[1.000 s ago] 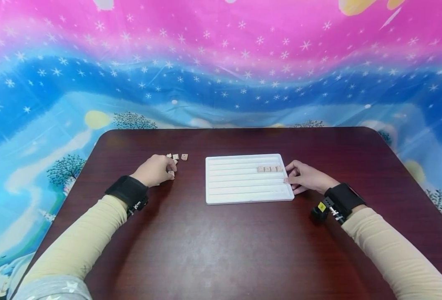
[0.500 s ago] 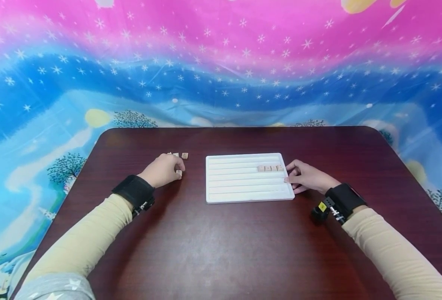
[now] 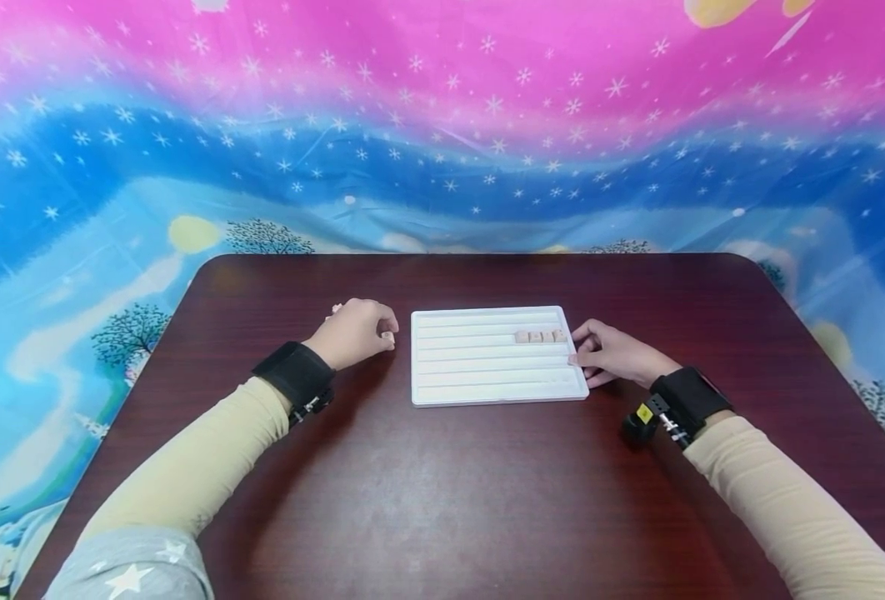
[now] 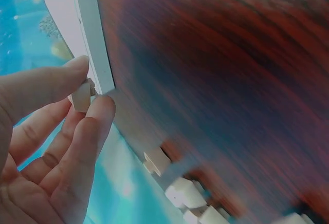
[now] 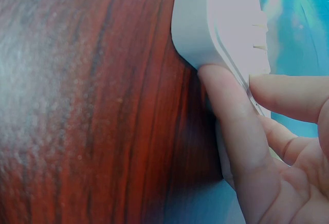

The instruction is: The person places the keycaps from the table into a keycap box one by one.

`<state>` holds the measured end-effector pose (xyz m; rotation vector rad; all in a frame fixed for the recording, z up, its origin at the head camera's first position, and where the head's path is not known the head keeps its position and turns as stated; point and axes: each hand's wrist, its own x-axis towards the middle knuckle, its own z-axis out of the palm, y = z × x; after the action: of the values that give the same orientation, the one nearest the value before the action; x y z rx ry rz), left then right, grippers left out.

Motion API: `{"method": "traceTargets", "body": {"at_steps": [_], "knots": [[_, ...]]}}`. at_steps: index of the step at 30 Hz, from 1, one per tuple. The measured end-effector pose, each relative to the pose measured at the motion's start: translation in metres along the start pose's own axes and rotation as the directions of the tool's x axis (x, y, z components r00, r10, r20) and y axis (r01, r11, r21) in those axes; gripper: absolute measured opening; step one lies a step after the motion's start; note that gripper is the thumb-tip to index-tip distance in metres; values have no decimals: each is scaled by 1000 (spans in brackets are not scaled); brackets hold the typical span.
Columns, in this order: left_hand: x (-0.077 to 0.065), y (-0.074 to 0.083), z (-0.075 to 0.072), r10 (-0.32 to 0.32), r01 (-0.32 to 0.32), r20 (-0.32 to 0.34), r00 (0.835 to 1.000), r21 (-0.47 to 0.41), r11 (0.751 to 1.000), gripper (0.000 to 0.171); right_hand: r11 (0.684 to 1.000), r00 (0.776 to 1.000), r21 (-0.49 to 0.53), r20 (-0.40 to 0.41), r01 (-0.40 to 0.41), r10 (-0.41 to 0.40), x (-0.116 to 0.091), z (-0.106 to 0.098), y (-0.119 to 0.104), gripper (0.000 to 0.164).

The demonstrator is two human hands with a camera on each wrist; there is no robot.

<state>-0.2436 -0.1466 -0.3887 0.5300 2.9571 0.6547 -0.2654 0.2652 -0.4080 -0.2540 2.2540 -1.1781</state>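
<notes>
My left hand [image 3: 352,332] pinches a small wooden tile [image 4: 80,98] between thumb and fingertips, just left of a white ridged tray [image 3: 487,382]. In the left wrist view the tile overlaps the tray's near corner. My right hand [image 3: 621,354] grips the tray's right end, thumb at the rim and a finger along its outer side, as the right wrist view shows. Several wooden tiles [image 3: 540,337] stand side by side in one of the tray's grooves, toward its right end. Their faces bear faint marks.
Several loose tiles [image 4: 186,193] lie on the dark wood table [image 3: 442,492], mostly behind my left hand in the head view. A black camera band [image 3: 295,373] circles each wrist. A patterned cloth [image 3: 442,125] hangs behind the table's far edge.
My left hand has moved right, away from the loose tiles and toward the tray, carrying the pinched tile. The right hand and tray stay put.
</notes>
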Motion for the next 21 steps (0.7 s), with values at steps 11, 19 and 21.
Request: {"method": "traceTargets", "body": {"at_steps": [11, 19, 21], "knots": [[12, 14, 6, 110, -111, -4, 994, -13, 994, 11, 1000, 1000, 1, -2, -8, 8, 0, 1, -1, 45], [19, 28, 11, 140, -139, 27, 990, -35, 990, 17, 1000, 1000, 0, -2, -19, 19, 0, 1, -2, 46], [20, 30, 13, 134, -133, 36, 990, -40, 990, 18, 1000, 1000, 0, -3, -19, 19, 0, 1, -2, 46]]}}
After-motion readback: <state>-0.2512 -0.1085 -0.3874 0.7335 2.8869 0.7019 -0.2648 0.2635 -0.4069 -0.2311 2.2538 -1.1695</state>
